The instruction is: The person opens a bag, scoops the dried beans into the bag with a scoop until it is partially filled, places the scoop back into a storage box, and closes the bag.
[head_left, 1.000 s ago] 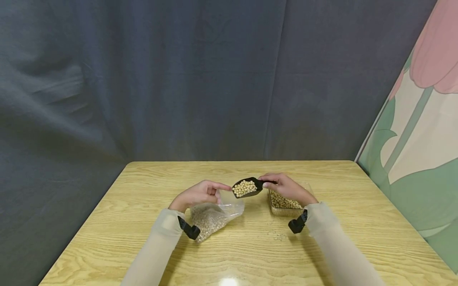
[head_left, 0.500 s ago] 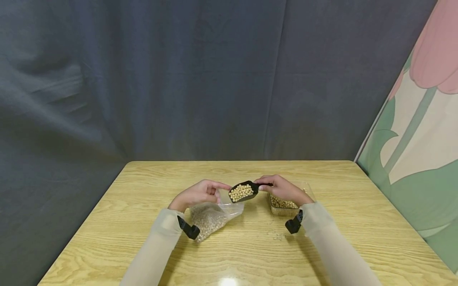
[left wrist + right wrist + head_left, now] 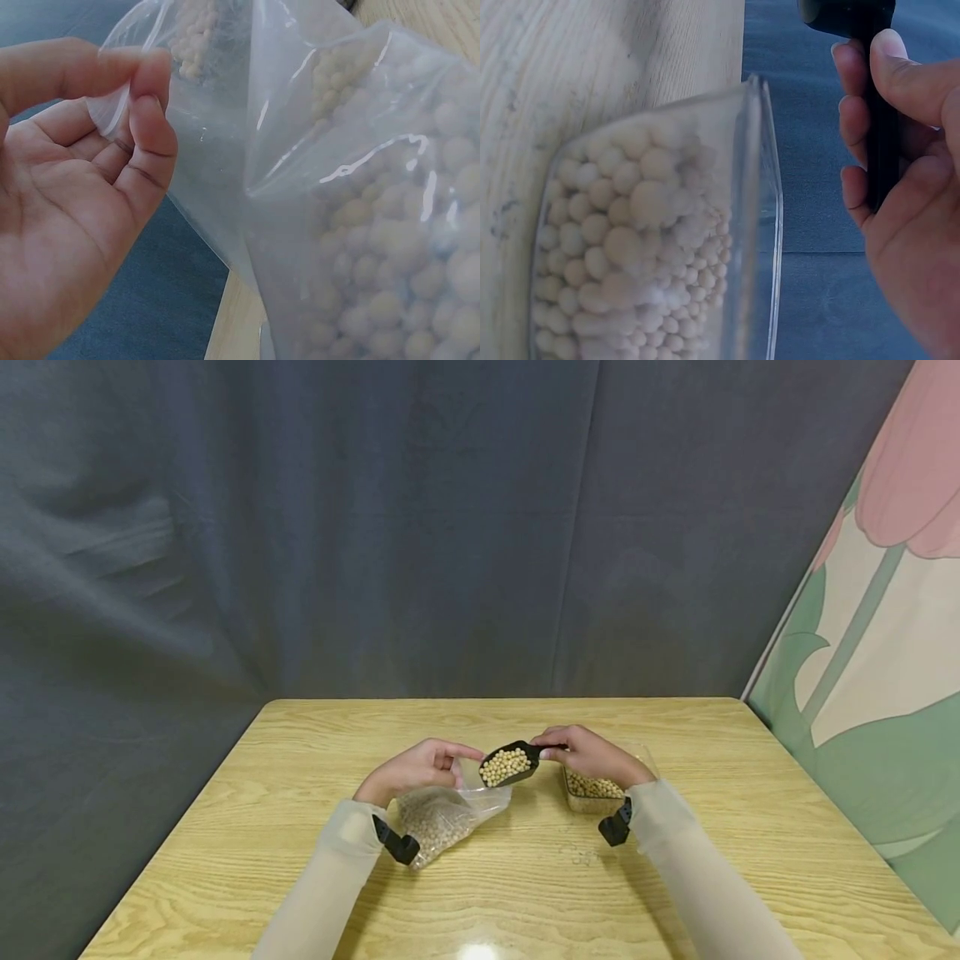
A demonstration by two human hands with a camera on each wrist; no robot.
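My left hand (image 3: 414, 770) pinches the rim of a clear plastic bag (image 3: 442, 827) between thumb and fingers. Pale round beads fill the bag's lower part in the left wrist view, and its mouth stands partly spread. My right hand (image 3: 592, 755) grips the handle of a black scoop (image 3: 534, 758), fingers wrapped around it in the right wrist view. The scoop carries a load of pale yellow beads (image 3: 504, 766) over the bag's mouth, its tip close to my left index finger; whether they touch I cannot tell.
A clear plastic box (image 3: 592, 804) of the same beads stands under my right hand and wrist, partly hidden. Small clear marks or bits (image 3: 581, 856) lie on the wooden table (image 3: 480, 902). A dark curtain (image 3: 420, 527) hangs behind the table.
My right hand has brought the loaded scoop slightly left and down, over the bag's mouth, then nearly stopped. My left hand and the bag look unmoved.
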